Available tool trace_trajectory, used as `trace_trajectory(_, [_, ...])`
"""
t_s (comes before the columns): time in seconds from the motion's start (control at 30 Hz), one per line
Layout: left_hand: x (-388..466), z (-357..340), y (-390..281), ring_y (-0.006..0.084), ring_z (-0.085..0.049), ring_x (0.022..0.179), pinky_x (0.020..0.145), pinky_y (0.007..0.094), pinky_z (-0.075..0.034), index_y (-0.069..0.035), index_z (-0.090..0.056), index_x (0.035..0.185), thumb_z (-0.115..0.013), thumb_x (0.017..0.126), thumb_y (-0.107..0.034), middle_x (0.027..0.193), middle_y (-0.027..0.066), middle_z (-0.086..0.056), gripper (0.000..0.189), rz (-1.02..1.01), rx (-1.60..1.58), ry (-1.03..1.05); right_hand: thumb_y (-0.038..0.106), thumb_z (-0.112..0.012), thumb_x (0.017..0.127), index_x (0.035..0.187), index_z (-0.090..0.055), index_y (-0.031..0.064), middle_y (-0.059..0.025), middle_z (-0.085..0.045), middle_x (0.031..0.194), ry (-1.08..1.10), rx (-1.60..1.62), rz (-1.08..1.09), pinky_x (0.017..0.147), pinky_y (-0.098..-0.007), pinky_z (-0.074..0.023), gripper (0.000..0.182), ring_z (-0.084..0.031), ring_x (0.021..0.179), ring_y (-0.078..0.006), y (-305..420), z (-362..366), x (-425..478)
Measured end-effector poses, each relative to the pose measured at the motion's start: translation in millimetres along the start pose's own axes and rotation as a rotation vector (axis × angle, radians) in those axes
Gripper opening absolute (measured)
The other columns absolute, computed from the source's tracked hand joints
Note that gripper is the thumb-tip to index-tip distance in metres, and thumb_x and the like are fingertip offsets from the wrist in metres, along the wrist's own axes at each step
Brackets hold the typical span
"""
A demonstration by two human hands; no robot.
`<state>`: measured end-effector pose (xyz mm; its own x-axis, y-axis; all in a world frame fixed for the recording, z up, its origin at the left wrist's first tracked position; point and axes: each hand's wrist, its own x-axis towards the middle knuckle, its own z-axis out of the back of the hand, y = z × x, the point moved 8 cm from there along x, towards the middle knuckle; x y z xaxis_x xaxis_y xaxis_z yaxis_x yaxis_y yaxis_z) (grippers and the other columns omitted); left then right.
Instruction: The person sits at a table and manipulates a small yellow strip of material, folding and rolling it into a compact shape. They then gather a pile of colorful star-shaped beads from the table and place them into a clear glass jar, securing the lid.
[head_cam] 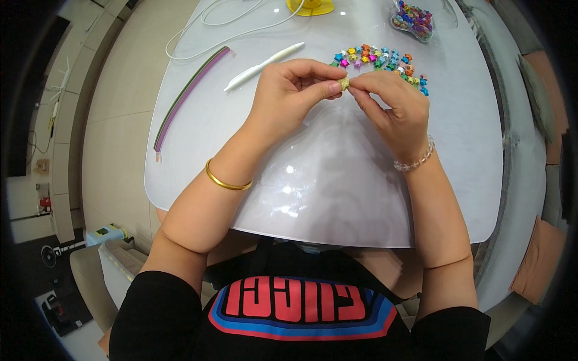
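Observation:
A small glittery gold folded paper star [344, 83] is pinched between the thumb and fingers of my left hand [293, 88]. From the other side, the thumb and forefinger of my right hand [392, 94] meet the star's edge. Just beyond my hands lies a spread of small folded stars [372, 56] in blue, gold, pink, green and orange; my right hand hides part of it. A bundle of long, thin paper strips [192, 94], purple and dark green at its edges, rests on the table to the left.
A white pen-shaped tool [266, 65] lies beyond my left hand on the white table [203, 149]. A white cable [239, 32] loops at the far left, near a yellow base [311, 6]. A clear container of colourful pieces [412, 21] stands at the far right.

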<state>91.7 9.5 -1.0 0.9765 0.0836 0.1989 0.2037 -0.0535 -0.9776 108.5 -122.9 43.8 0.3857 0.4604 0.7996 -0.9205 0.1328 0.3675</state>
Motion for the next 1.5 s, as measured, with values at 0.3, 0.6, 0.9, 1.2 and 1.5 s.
trace_trajectory(0.3, [0.8, 0.6, 1.5, 0.0155, -0.062, 0.075, 0.07, 0.0255, -0.052, 0.005, -0.064, 0.091, -0.061, 0.076, 0.003, 0.084, 0.0119, -0.064, 0.016, -0.031, 0.095, 0.025, -0.001, -0.065, 0.064, 0.072, -0.057, 0.0046, -0.0067, -0.058, 0.067, 0.018, 0.028, -0.033, 0.054, -0.0275, -0.0444, 0.014, -0.056, 0.058, -0.0197, -0.5, -3.6, -1.7])
trace_trajectory(0.6, [0.7, -1.9, 0.9, 0.0147, -0.061, 0.074, 0.069, 0.0249, -0.052, 0.005, -0.064, 0.09, -0.061, 0.077, 0.002, 0.084, 0.0115, -0.064, 0.014, -0.031, 0.113, 0.065, -0.002, -0.063, 0.064, 0.072, -0.057, 0.0043, -0.0057, -0.057, 0.065, 0.034, 0.07, -0.082, 0.053, -0.0263, -0.0436, 0.013, -0.054, 0.057, -0.0174, -1.4, -5.9, -1.7])
trace_trajectory(0.9, [5.1, -2.4, -4.0, 0.0147, -0.061, 0.075, 0.07, 0.0251, -0.05, 0.005, -0.059, 0.092, -0.054, 0.081, 0.002, 0.083, 0.0096, -0.063, 0.013, -0.013, -0.134, 0.114, -0.001, -0.062, 0.069, 0.075, -0.06, 0.0028, -0.005, -0.06, 0.069, 0.021, 0.191, -0.221, 0.055, -0.0231, -0.0448, 0.007, -0.056, 0.06, -0.0143, -13.5, -1.8, -1.7])
trace_trajectory(1.2, [1.9, 0.6, -13.1, 0.0127, -0.058, 0.077, 0.07, 0.0239, -0.048, 0.005, -0.059, 0.088, -0.054, 0.08, 0.003, 0.081, 0.0081, -0.062, 0.009, -0.131, 0.14, 0.09, -0.002, -0.064, 0.069, 0.076, -0.06, 0.003, -0.0059, -0.061, 0.072, 0.032, 0.218, -0.134, 0.057, -0.0234, -0.046, 0.009, -0.058, 0.063, -0.0153, -8.0, -3.4, -0.2])
trace_trajectory(1.5, [-0.7, -1.1, -17.1, 0.012, -0.058, 0.077, 0.071, 0.0233, -0.048, 0.004, -0.059, 0.086, -0.052, 0.081, 0.005, 0.082, 0.0071, -0.061, 0.009, -0.278, 0.343, 0.07, -0.003, -0.064, 0.068, 0.077, -0.059, 0.0029, -0.0064, -0.061, 0.073, 0.024, 0.183, -0.108, 0.058, -0.0244, -0.0468, 0.012, -0.058, 0.064, -0.0163, -4.5, -4.9, -1.7])
